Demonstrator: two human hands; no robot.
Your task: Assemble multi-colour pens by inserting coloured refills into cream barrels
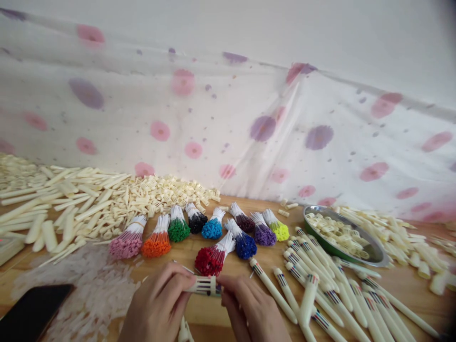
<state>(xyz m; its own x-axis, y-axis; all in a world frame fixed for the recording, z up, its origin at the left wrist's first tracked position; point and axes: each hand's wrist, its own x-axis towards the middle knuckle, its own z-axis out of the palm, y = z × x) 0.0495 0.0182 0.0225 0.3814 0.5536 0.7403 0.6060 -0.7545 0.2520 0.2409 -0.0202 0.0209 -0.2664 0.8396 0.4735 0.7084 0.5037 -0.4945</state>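
Observation:
A cream slotted pen barrel (204, 285) lies crosswise between my two hands, with dark and coloured bits showing in its slots. Its left end is gripped by the fingers of my left hand (160, 299). At the other end my right hand (251, 301) has its thumb and fingers closed; whether a small part is pinched there is hidden. Just beyond my hands lies a bundle of red-tipped white sticks (213, 256). Finished-looking multicolour pens (272, 287) lie to the right of my right hand. Below my left hand a pale pen part (184, 330) is partly covered.
Bundles with blue (245, 244), orange (156, 244), green (178, 229) and other tips stand behind. Loose cream parts (89, 199) heap up at left. A metal bowl (377, 259) holds cream rings. Clear plastic bits (92, 289) and a black phone (30, 313) lie left.

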